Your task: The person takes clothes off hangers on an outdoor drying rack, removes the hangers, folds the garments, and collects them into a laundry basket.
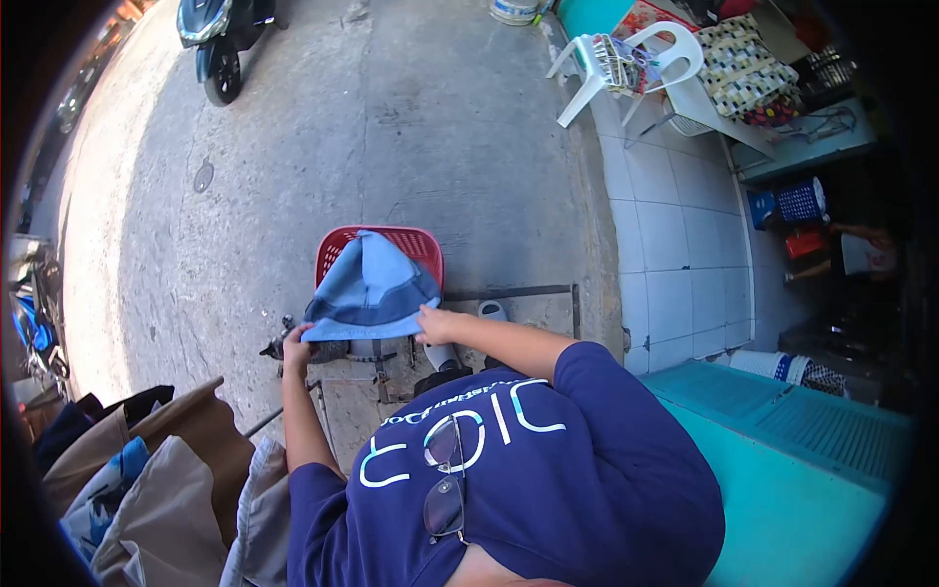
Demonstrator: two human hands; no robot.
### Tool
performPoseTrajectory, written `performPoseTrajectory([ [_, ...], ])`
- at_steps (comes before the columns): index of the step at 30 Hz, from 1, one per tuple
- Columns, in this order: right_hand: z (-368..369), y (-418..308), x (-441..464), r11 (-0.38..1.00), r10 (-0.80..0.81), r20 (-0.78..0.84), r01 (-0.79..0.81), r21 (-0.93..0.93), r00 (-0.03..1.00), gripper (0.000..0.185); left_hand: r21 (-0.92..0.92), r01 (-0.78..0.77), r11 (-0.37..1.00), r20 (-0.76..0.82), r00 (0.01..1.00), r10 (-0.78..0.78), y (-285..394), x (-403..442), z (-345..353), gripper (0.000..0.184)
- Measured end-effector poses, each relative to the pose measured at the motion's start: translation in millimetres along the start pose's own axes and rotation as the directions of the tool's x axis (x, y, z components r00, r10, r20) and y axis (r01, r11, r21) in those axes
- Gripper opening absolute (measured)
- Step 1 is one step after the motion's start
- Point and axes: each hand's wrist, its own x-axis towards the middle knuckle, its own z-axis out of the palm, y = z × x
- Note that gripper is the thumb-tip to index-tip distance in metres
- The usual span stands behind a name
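Observation:
A light blue denim garment [367, 284] with a darker band is stretched between my two hands, its far end draped over a red plastic laundry basket [430, 249]. My left hand [296, 342] pinches one corner of the near edge. At the opposite corner, my right hand [431, 325] grips the same edge with fingers closed. The basket stands on the pavement in front of me, its inside mostly hidden by the cloth. Below the near edge, what looks like a grey striped cat [337, 351] is partly covered.
Several clothes [176, 499] hang at my lower left. A teal cabinet [685, 411] stands at my right. Farther off are a white plastic chair [587, 78] with hangers on it, a woven bag [734, 68] and a parked scooter [220, 49]. A person [866, 254] is at far right.

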Motion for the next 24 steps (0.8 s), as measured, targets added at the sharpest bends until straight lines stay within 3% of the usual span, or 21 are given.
performPoseTrajectory([
  [1, 19.8, 11.8, 6.8, 0.988, -0.027, 0.155, 0.050, -0.144, 0.988, 0.067, 0.071, -0.014, 0.997, 0.029, 1.000, 0.012, -36.7, 17.6, -6.9, 0.038],
  [2, 8.6, 6.7, -2.0, 0.982, 0.037, 0.420, 0.044, -0.181, 0.907, 0.082, 0.222, 0.014, 0.975, 0.023, 1.000, -0.020, -57.6, 21.4, -2.5, 0.039],
  [3, 0.2, 5.6, -12.3, 0.984, 0.032, 0.476, 0.056, -0.169, 0.879, 0.077, 0.333, 0.103, 0.937, 0.019, 0.993, -0.116, -65.5, 10.7, 4.7, 0.044],
  [4, -4.5, 9.5, -19.1, 0.992, -0.006, 0.434, 0.059, -0.110, 0.901, 0.070, 0.506, 0.228, 0.832, -0.024, 0.968, -0.251, -81.7, 13.9, 12.0, 0.050],
  [5, -13.8, 18.0, -29.0, 0.999, -0.044, 0.335, 0.046, 0.002, 0.941, 0.066, 0.618, 0.229, 0.752, 0.046, 0.945, -0.325, -110.9, 31.7, 12.0, 0.056],
  [6, -23.5, 27.8, -39.6, 0.993, -0.070, 0.225, 0.046, 0.112, 0.972, 0.061, 0.762, 0.232, 0.604, 0.003, 0.932, -0.363, -111.1, 24.1, 27.0, 0.061],
  [9, -61.7, 68.5, -69.4, 0.974, 0.069, -0.082, -0.049, 0.221, 0.994, 0.053, 0.917, -0.009, 0.399, 0.172, 0.911, -0.374, -145.7, 47.7, 64.7, 0.053],
  [10, -77.0, 83.5, -87.7, 0.964, 0.127, -0.168, -0.082, 0.253, 0.978, 0.052, 0.866, 0.006, 0.500, 0.205, 0.908, -0.366, -123.3, 30.5, 91.4, 0.050],
  [13, -117.2, 130.9, -153.0, 0.948, 0.179, -0.410, -0.045, 0.315, 0.894, 0.050, 0.794, -0.210, 0.570, 0.430, 0.857, -0.283, -82.5, 35.8, 167.5, 0.044],
  [15, -139.2, 163.8, -196.1, 0.937, 0.190, -0.531, 0.008, 0.348, 0.826, 0.048, 0.784, -0.265, 0.561, 0.481, 0.831, -0.280, -63.9, 51.5, 214.1, 0.042],
  [18, -204.6, 179.4, -288.7, 0.833, 0.212, -0.562, 0.153, 0.532, 0.800, 0.043, 0.795, -0.307, 0.524, 0.486, 0.839, -0.246, -22.0, 82.2, 280.1, 0.040],
  [21, -249.0, 199.7, -364.9, 0.832, 0.124, -0.870, 0.428, 0.353, 0.476, 0.035, 0.780, -0.380, 0.497, 0.498, 0.858, -0.124, 30.2, 110.5, 345.0, 0.038],
  [23, -279.4, 206.1, -423.5, 0.920, 0.001, -0.987, 0.387, 0.063, 0.160, 0.030, 0.738, -0.452, 0.501, 0.527, 0.850, -0.009, 56.3, 126.7, 386.1, 0.036],
  [24, -292.5, 204.7, -459.3, 0.957, -0.062, -0.997, 0.287, -0.049, 0.038, 0.029, 0.791, -0.195, 0.579, 0.346, 0.924, -0.161, 94.2, 93.5, 417.9, 0.029],
])
